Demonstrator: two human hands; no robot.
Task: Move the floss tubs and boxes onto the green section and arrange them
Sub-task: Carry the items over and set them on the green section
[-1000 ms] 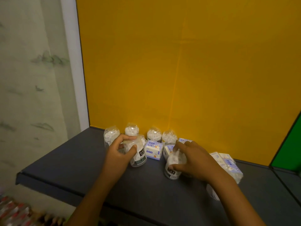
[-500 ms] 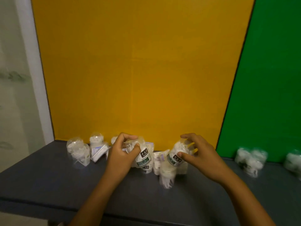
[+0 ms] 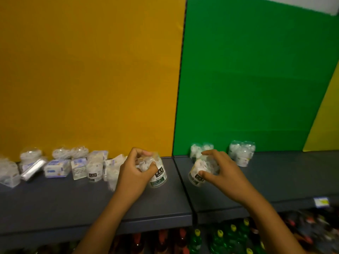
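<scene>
I see 2 floss tubs in transit: left tub (image 3: 158, 174) just short of the shelf seam, right tub (image 3: 200, 171) over the green section (image 3: 275, 173). Set each upright just beyond the fingertips, beside the parked tubs (image 3: 241, 153). Left hand (image 3: 135, 173) and right hand (image 3: 222, 173) each have fingers curled tight round a tub.

A yellow-orange back panel (image 3: 88, 74) fills the left half of the frame, and a green back panel (image 3: 256, 74) fills most of the right half, the two meeting at a thin dark seam just right of centre. At the far right edge a paler yellow panel (image 3: 324, 121) begins. A strip of white wall (image 3: 308, 4) shows in the upper right corner. Across the lower part runs a dark grey shelf (image 3: 55, 204), split by a gap below the seam. Under it, blurred bottles (image 3: 218, 237) stand in dim light.
</scene>
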